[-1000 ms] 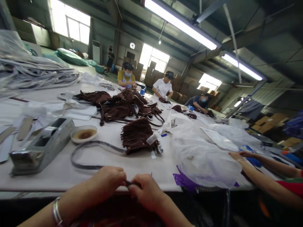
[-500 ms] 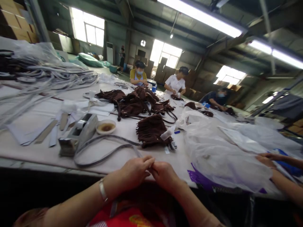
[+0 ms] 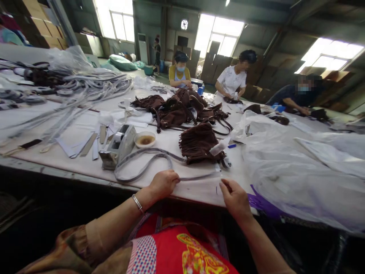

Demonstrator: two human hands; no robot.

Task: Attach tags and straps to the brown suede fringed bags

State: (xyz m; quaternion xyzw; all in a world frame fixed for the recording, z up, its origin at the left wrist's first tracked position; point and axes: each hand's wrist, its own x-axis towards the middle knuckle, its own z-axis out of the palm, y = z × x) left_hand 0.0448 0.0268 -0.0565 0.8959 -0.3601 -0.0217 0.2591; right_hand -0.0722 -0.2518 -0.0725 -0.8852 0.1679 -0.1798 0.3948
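Note:
My left hand [image 3: 165,183] is closed on a long thin strap [image 3: 196,178] that looks wrapped in clear film. From there the strap loops left across the table towards the brown fringed bag [image 3: 196,144], and its other end stretches right, just above my right hand [image 3: 235,196]. The fingertips of that hand are pinched together at the table's front edge; what they hold, if anything, is too small to make out. A piece of white wrapping [image 3: 219,146] lies on the fringed bag's right side. Left of the loop stands a grey tape dispenser [image 3: 118,146].
Behind the dispenser is a white bowl [image 3: 137,141] with brown liquid. A heap of brown bags [image 3: 176,112] lies further back. Clear plastic bags [image 3: 279,167] spread over the right side, wrapped straps [image 3: 94,85] at the left. Several people [image 3: 232,80] work across the table.
My hands, together before, are now apart, the right one moved to the right. A length of strap now shows between them. The view has shifted, and the co-worker's hands at right are out of view.

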